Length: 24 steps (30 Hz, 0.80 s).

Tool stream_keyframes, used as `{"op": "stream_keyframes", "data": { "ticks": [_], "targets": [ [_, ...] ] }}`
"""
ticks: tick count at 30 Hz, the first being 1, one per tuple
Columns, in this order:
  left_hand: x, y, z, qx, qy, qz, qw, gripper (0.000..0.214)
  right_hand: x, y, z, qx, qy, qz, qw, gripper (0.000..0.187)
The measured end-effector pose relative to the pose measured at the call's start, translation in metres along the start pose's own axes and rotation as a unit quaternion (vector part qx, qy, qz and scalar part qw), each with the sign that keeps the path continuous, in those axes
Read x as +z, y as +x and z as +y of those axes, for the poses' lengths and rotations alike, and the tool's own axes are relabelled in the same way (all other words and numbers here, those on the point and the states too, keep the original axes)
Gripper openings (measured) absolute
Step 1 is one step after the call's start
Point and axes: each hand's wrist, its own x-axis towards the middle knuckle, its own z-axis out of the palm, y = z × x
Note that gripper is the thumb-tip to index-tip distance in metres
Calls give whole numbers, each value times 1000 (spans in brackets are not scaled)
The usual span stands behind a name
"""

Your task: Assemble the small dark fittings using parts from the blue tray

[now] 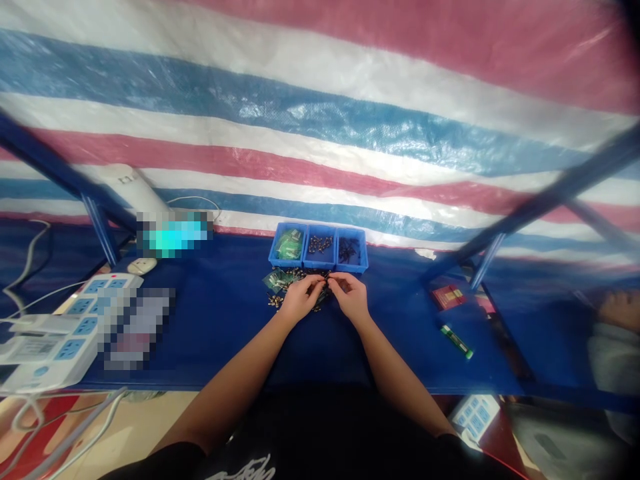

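My left hand (301, 297) and my right hand (351, 293) meet over the blue table, fingertips pinched close together. Whatever small piece they hold between them is too small and too covered to name. Beneath and beside my left hand lies a loose pile of small brass-coloured parts (275, 302) with green packets (277, 279). Just beyond my hands stand three joined blue bins. The left bin (273, 256) holds green packets, the middle bin (320, 261) small brass-and-black parts, and the right bin (364, 257) thin black pieces.
On the left are a white power strip (75, 333) with plugs and cables, a blurred-out flat object (137, 330) and a white cylinder (133, 190). To the right lie a red packet (448, 297) and a green tube (457, 341). Blue frame bars slant at both sides; a person's sleeve (613, 353) shows far right.
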Motion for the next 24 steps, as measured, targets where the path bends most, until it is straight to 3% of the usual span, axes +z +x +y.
{"op": "stream_keyframes", "data": {
  "ticks": [7, 16, 24],
  "targets": [
    [-3, 0, -1, -23, 6, -34, 999, 19, 1, -1, 0, -22, -22, -17, 999, 20],
    [-2, 0, 0, -12, -9, -10, 1000, 23, 0, -1, 3, -12, -39, -12, 999, 20],
    [-3, -1, -3, -7, 5, -31, 999, 22, 1, -2, 3, -24, -43, -21, 999, 20]
  ]
}}
